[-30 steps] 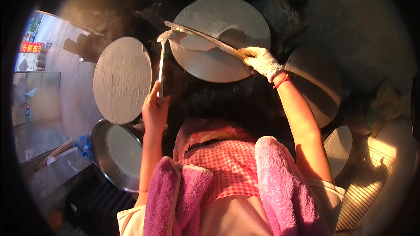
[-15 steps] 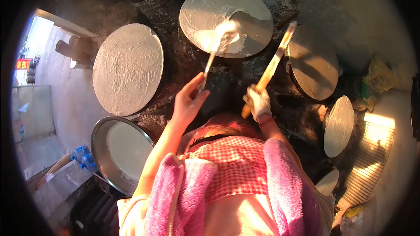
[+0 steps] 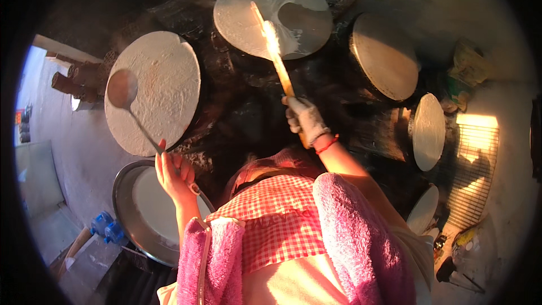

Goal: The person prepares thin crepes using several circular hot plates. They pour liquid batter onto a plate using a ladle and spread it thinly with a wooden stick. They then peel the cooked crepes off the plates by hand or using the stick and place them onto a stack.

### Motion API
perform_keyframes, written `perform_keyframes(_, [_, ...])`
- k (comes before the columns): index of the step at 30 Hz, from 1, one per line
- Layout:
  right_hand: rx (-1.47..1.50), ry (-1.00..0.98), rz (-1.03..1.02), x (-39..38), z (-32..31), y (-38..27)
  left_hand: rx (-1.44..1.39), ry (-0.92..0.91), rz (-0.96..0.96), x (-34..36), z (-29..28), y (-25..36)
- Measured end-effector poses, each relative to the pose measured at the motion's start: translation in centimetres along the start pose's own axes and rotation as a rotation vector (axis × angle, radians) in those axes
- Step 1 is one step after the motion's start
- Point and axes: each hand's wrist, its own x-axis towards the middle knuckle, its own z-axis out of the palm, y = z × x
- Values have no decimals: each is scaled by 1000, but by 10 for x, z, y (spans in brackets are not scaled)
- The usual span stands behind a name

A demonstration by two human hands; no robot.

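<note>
My left hand [image 3: 176, 176] grips the handle of a long ladle [image 3: 122, 87], whose bowl is over the left round griddle [image 3: 172, 93], coated with a wrinkled pale layer. Near that hand stands a metal basin [image 3: 120, 206] with white batter [image 3: 157, 203]. My right hand [image 3: 306, 117], in a light glove, is closed round a flat wooden spreading stick [image 3: 278, 59]. Its far end reaches over the far round griddle [image 3: 237, 11], partly covered in pale batter, with a darker patch at right. Whether the stick touches the batter I cannot tell.
To the right stand a third round griddle [image 3: 389, 68], half shaded, and a pale round one [image 3: 429, 131]. Another pale disc [image 3: 423, 210] sits lower right, beside a wire rack [image 3: 477, 164]. Dark rolled tubes [image 3: 76, 85] and blue plastic bottles [image 3: 107, 227] are at the left.
My left hand has drawn the ladle from the far griddle back left, over the left griddle. My right hand has swung the stick leftward across the far griddle. The whole view has shifted slightly.
</note>
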Motion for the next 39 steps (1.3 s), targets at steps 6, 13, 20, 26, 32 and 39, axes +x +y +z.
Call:
perform_keyframes(6, [-221,78,-21,45,-113,-82,-14,23,63,-14,-2,3])
perform_keyframes(13, [-1268,257,-574,44,-116,-70,4,47,85,-31,52,-9])
perform_keyframes(20, [-1035,320,-799,110,-201,-61,18,-49,10,-41,110,-43])
perform_keyframes(26, [-280,-80,-228,63,-131,-147,49,-84,-43,-39,173,-62])
perform_keyframes(32, [214,-55,-189,76,-174,-109,301,-79,-93,-27,216,-78])
perform_keyframes(39, [-161,-60,-355,85,-149,-139,356,-396,-51,15,267,-73])
